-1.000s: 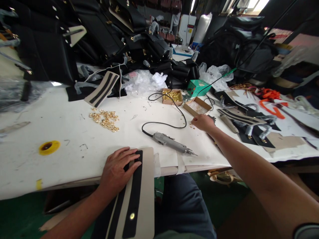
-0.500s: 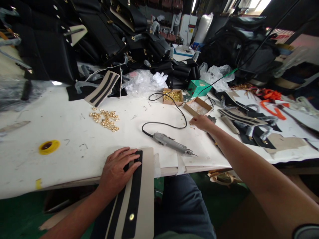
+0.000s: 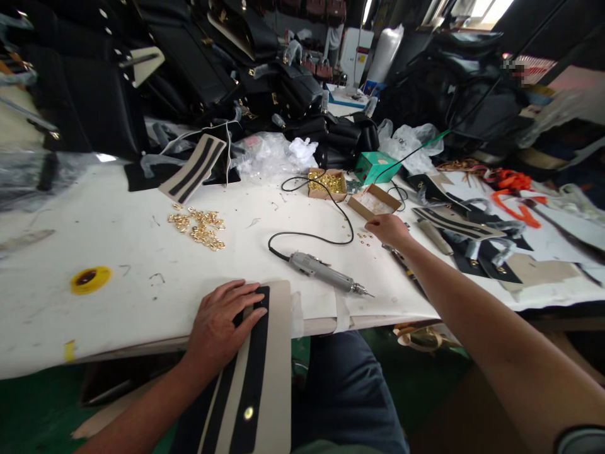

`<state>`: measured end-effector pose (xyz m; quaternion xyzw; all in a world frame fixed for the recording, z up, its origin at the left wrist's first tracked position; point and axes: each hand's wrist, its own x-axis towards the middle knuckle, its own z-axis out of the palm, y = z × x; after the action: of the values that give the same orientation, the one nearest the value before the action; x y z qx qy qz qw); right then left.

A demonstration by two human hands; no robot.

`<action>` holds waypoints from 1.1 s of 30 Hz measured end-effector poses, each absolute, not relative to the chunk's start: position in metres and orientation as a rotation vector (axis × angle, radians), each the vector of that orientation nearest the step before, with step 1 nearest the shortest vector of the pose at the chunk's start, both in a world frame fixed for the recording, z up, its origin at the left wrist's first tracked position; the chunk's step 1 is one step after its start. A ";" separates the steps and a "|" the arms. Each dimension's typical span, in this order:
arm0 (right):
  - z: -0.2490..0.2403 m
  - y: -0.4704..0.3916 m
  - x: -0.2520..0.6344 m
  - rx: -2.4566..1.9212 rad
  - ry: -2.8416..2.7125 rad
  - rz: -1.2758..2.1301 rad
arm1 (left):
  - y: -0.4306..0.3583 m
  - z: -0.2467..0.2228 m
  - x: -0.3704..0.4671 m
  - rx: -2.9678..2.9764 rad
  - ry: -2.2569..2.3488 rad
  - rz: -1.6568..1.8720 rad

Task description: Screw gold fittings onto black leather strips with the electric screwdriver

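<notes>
My left hand point(image 3: 222, 325) lies with fingers stretched over a beige panel point(image 3: 278, 353) with black stripes, which hangs over the table edge onto my lap. A round gold fitting point(image 3: 248, 413) is set in one black stripe. Beyond the table's middle, my right hand point(image 3: 388, 229) is closed, its fingertips beside a small cardboard box point(image 3: 373, 202) holding pale small pieces. What those fingers hold, if anything, is hidden. Several tiny copper-coloured rings point(image 3: 363, 238) lie just left of that hand. Between my hands rests a grey electric screwdriver point(image 3: 326, 273), its bit pointing right.
A pile of gold clasps point(image 3: 203, 228) lies left of centre, behind a yellow tape roll point(image 3: 91, 279). Further back stand a box of gold fittings point(image 3: 328, 184) and a green box point(image 3: 377, 167). Black bags point(image 3: 85, 94) crowd the rear. The screwdriver's cable point(image 3: 326, 242) loops across the table.
My right hand has moved slightly right and away from me, off the tiny rings towards the cardboard box, uncovering more rings. My left hand and the panel have stayed put.
</notes>
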<state>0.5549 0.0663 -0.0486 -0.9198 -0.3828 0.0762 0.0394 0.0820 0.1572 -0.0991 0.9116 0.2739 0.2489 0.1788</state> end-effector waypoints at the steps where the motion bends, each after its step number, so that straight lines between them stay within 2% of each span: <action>1: -0.049 0.066 0.555 -2.823 -1.181 0.228 | 0.157 -0.099 0.082 2.579 0.774 0.700; 17: -0.054 0.067 0.557 -2.912 -1.141 0.246 | 0.158 -0.099 0.082 2.576 0.775 0.703; 33: -0.053 0.045 0.560 -2.786 -1.090 0.351 | 0.157 -0.100 0.082 2.573 0.789 0.692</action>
<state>0.5597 0.0450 -0.0531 -0.9230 -0.3610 0.1163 0.0647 0.0823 0.1573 -0.1002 0.9107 0.2792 0.2451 0.1805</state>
